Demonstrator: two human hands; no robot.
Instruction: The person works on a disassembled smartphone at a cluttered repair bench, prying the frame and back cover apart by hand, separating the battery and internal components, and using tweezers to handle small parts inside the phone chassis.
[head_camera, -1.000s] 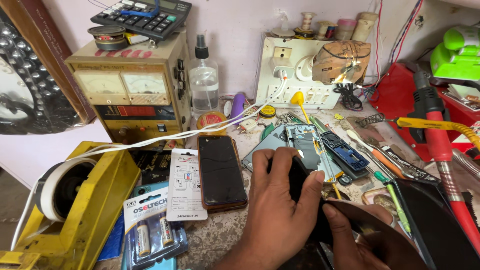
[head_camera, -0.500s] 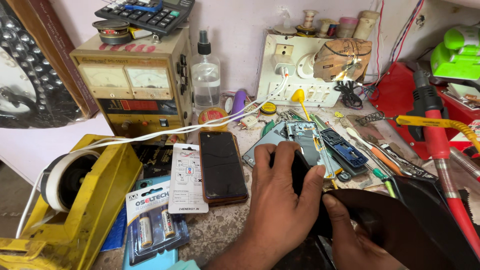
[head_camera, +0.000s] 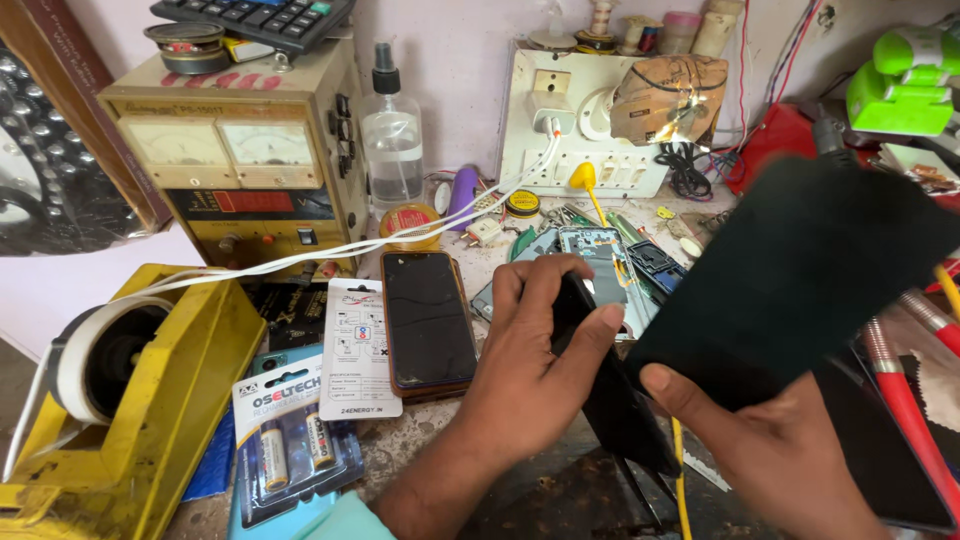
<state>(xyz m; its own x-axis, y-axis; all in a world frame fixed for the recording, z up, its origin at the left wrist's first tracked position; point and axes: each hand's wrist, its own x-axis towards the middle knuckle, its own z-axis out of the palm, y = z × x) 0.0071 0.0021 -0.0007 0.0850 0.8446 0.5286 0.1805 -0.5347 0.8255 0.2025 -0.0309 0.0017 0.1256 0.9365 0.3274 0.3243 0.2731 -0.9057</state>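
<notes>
Lower centre of the frame: left hand (head_camera: 530, 370) has its fingers clamped on a black phone (head_camera: 610, 390), long axis running toward lower right. Right hand (head_camera: 790, 450), fingers pinched, holds a dark flat panel (head_camera: 800, 270) raised just beside it, above the desk (head_camera: 430, 450).

Yellow tape dispenser (head_camera: 130, 400) left; battery pack (head_camera: 290, 445) beside; spray bottle (head_camera: 391, 140) behind.

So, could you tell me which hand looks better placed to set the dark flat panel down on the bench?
The right hand, probably: it already holds the dark flat panel lifted clear, while the left hand is busy gripping the black phone on the bench.
</notes>
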